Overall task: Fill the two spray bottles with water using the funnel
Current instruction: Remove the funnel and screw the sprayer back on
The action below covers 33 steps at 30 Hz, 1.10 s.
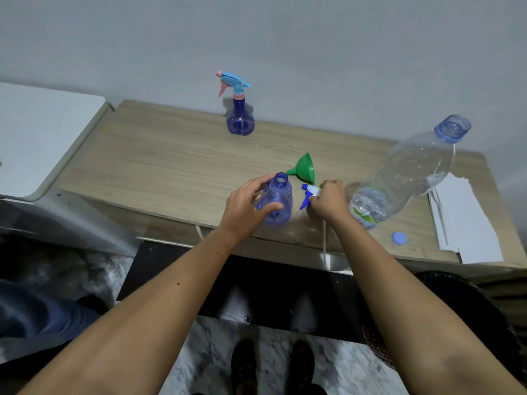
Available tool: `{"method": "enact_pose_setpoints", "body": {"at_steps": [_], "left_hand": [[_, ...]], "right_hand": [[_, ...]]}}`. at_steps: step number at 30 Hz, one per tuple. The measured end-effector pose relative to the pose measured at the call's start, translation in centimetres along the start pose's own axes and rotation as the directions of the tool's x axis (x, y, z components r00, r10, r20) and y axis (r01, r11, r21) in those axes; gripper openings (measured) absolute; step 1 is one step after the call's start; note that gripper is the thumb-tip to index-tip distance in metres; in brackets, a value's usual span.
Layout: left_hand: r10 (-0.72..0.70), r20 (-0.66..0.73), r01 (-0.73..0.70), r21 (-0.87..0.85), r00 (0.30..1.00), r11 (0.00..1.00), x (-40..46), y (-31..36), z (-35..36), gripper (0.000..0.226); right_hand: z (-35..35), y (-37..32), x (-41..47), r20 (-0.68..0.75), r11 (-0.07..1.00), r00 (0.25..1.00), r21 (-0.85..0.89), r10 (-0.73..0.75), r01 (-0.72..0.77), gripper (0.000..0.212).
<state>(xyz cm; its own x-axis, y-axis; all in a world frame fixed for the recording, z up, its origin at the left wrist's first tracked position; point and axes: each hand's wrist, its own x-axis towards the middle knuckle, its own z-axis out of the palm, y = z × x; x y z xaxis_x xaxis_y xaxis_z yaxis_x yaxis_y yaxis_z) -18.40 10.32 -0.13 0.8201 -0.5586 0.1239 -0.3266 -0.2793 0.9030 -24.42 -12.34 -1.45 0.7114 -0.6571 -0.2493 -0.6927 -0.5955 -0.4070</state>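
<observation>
Near the front edge of the worktop (159, 155) the left hand (245, 206) grasps the open bottle (278, 202). The right hand (328, 199) holds its sprayer (308, 195) beside it. The funnel (303, 168) lies just behind. The second bottle (240, 115) stands at the back edge, capped. The water bottle (405, 172) stands uncapped towards the right edge.

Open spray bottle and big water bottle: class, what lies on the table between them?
In the head view, the spray head, gripped by the right hand, lies between the open spray bottle and the water bottle.
</observation>
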Motion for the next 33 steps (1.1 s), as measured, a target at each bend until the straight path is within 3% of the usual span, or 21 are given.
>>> {"method": "enact_pose_setpoints", "body": {"at_steps": [4,8,17,33], "left_hand": [[0.007,0.011,-0.007,0.016,1.0,1.0,0.1,-0.1,-0.1,0.07],[0.008,0.006,-0.008,0.02,1.0,1.0,0.0,0.0,0.0,0.069],[-0.006,0.011,0.006,0.004,1.0,1.0,-0.1,0.3,-0.1,0.068],[-0.015,0.025,0.016,-0.059,1.0,0.998,-0.3,0.0,-0.2,0.067]], "right_hand": [[0.5,0.5,0.5,-0.002,0.998,0.999,-0.055,-0.042,0.042,0.035],[0.9,0.8,0.4,0.011,0.998,0.999,0.052,-0.033,0.032,0.04],[0.3,0.5,-1.2,-0.033,0.971,0.998,0.231,-0.047,0.053,0.029],[-9.6,-2.8,-7.2,-0.24,0.831,0.915,0.389,-0.325,0.398,0.03]]}}
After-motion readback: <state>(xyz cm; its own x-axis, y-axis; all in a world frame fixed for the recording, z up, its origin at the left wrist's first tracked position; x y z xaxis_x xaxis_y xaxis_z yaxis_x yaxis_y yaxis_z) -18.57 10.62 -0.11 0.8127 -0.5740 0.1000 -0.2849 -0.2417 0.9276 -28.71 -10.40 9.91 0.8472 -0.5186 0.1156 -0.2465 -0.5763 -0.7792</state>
